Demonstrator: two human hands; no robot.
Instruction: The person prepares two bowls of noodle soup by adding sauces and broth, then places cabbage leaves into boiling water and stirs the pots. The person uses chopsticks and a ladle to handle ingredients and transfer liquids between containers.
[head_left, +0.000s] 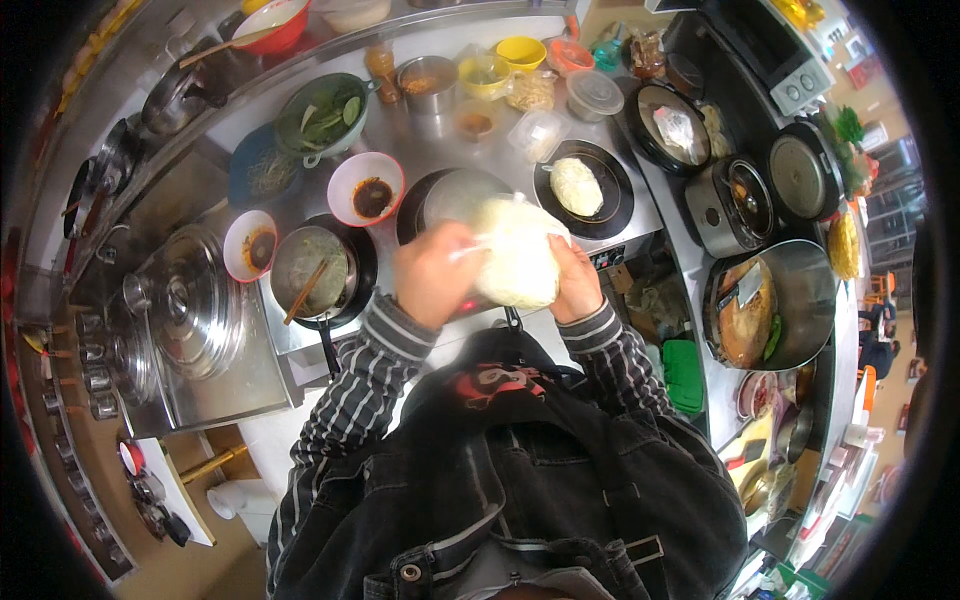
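Note:
A clear plastic bag of pale yellowish food (517, 255), possibly noodles, is held up in front of my chest. My left hand (433, 271), blurred, has its fingers bunched at the bag's left side. My right hand (576, 279) grips the bag from the right, with the thumb near its upper edge. Partly hidden behind the bag, a pan with a pale, cloudy surface (459, 196) rests on a black round hob. A similar pale bundle (576, 187) lies on another black round plate to the right. A white-lined bowl of dark sauce (367, 190) stands beyond my left hand.
On the left hob, a saucepan (309, 271) holds wooden chopsticks; its handle points towards me. Another sauce bowl (250, 246) sits beside it. A green colander of leaves (324, 116) stands behind. Rightward, a deep steel pot (814, 300) stands near a cleaver (742, 286) on a board.

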